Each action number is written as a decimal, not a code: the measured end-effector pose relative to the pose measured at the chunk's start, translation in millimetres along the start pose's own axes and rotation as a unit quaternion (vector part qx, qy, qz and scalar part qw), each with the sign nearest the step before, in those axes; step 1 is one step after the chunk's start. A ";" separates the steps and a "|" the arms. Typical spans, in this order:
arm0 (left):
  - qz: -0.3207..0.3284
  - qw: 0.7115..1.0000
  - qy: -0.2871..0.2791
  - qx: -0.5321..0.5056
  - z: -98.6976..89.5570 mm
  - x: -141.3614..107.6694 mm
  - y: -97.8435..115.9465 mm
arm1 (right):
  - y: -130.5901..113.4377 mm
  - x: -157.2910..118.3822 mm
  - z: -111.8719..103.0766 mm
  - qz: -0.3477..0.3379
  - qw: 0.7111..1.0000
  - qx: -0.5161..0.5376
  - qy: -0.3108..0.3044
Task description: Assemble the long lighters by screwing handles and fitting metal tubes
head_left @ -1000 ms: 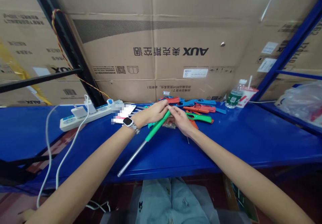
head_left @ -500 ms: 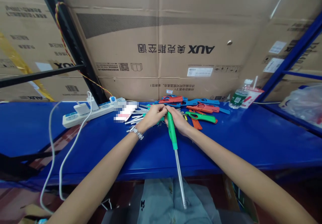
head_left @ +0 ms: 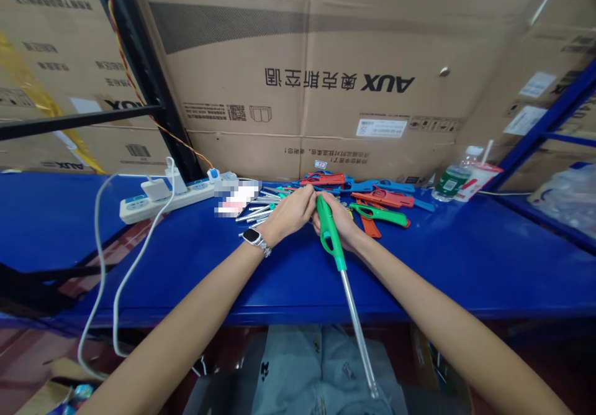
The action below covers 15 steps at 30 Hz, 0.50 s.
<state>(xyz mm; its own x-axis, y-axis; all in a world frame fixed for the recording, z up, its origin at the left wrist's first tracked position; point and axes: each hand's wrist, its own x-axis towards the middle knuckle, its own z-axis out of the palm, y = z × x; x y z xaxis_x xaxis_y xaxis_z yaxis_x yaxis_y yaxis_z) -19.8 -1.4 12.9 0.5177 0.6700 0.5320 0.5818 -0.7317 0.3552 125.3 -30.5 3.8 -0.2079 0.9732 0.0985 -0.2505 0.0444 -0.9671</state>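
A green long-necked lighter (head_left: 329,235) hangs from my hands over the blue table's front edge, its silver tube pointing down toward my lap. My right hand (head_left: 339,219) is closed around its upper end. My left hand (head_left: 294,211), with a watch on the wrist, is closed at the same end, its fingertips pressed together against my right fingers. What my left fingertips grip is hidden. Silver tubes (head_left: 259,213) with green parts lie left of and behind my left hand. Beyond my right hand are red, blue and green lighter handles (head_left: 382,214).
A white power strip (head_left: 181,200) with plugs and cables lies on the left of the blue table (head_left: 447,266). Beside it is a partly blurred phone (head_left: 239,199). A bottle (head_left: 449,182) and a cup (head_left: 479,181) stand at the right rear, before large cardboard boxes (head_left: 242,36).
The lighter has turned, showing its trigger opening on the left, and its tube tip has swung to the right. My left wrist has rotated, bringing the watch face into view. The camera view has shifted slightly.
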 end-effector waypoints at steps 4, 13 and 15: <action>0.018 0.999 0.003 -0.043 -6.0 -1.0 -15.4 | -5.9 3.7 -18.4 -0.034 0.998 0.010 0.056; 0.027 0.994 -0.052 -0.095 -16.5 -5.0 -19.4 | -13.6 16.6 -49.6 -0.055 0.963 0.058 0.256; -0.019 0.980 -0.042 -0.196 -16.4 -5.3 -10.9 | -13.4 18.0 -52.9 -0.073 0.962 0.067 0.255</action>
<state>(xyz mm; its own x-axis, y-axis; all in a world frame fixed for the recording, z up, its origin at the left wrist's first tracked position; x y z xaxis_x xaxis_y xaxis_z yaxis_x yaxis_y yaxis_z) -39.2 0.9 18.9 0.5599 0.6931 0.4540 0.3242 -0.6875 0.6498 174.9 -1.6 6.2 0.3207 0.9446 0.0703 -0.3683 0.1928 -0.9095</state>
